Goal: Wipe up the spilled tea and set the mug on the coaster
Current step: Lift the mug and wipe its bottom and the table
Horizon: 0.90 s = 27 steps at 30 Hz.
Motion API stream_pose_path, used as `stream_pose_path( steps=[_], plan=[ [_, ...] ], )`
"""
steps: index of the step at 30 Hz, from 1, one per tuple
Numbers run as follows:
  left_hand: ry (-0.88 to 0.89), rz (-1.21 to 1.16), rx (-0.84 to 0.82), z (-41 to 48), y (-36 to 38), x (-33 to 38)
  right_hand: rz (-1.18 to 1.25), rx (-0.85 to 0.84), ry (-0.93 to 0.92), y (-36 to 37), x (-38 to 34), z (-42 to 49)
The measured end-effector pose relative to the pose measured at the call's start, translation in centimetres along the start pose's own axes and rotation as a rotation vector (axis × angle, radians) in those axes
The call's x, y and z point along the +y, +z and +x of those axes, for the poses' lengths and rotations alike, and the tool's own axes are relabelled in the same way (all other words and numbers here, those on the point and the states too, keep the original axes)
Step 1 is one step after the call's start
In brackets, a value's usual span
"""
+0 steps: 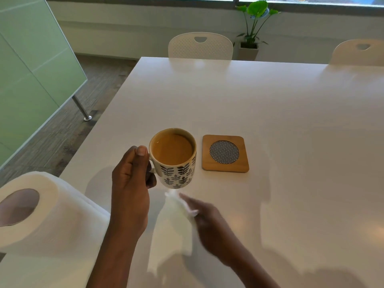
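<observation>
My left hand (132,179) grips the handle of a white mug (176,171) with a dark leaf pattern, full of brown tea, held just above the white table (270,113). A square wooden coaster (225,153) with a round mesh centre lies right of the mug, apart from it. My right hand (207,221), blurred with motion, presses a white paper towel sheet (176,217) on the table below the mug. I see no spilled tea; the sheet covers that spot.
A large paper towel roll (35,213) lies at the table's near left corner. Two white chairs (200,46) (359,53) stand at the far edge. A potted plant (252,28) and a green glass partition (31,80) stand beyond the table.
</observation>
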<state>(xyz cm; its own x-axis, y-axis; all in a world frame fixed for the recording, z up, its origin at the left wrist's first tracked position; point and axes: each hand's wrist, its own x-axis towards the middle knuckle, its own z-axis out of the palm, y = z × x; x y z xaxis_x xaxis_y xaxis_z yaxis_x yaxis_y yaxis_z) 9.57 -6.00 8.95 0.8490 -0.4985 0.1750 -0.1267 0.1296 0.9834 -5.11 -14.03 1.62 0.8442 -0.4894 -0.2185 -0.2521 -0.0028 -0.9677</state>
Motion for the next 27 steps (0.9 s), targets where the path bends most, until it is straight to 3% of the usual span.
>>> stream_pose_path(
  steps=[4, 8, 13, 15, 19, 21, 27],
  plan=[
    [0.014, -0.018, -0.007, -0.3, 0.2, 0.9, 0.678, 0.151, 0.209, -3.3, 1.1, -0.1],
    [0.010, -0.033, -0.006, -0.6, 0.3, 1.6, 0.880, 0.222, 0.266, -3.8, 2.9, -0.2],
    [0.007, -0.034, -0.016, -1.1, 0.5, 2.0, 1.036, 0.152, 0.139, -4.4, 2.5, -0.7],
    [0.007, -0.042, -0.016, -1.3, 0.6, 2.0, 0.974, 0.125, 0.115, -4.5, 1.9, -0.9],
    [0.010, -0.043, -0.024, -1.8, 0.7, 2.0, 0.378, 0.237, 0.025, -4.0, 0.2, -1.6],
    [0.003, -0.051, -0.030, -1.9, 0.9, 2.0, 0.234, 0.282, -0.023, -3.9, -0.2, -1.8],
    [-0.008, -0.104, -0.062, -2.1, 1.1, 2.4, 0.368, 0.433, 0.032, -4.0, 0.1, -0.8]
  ],
)
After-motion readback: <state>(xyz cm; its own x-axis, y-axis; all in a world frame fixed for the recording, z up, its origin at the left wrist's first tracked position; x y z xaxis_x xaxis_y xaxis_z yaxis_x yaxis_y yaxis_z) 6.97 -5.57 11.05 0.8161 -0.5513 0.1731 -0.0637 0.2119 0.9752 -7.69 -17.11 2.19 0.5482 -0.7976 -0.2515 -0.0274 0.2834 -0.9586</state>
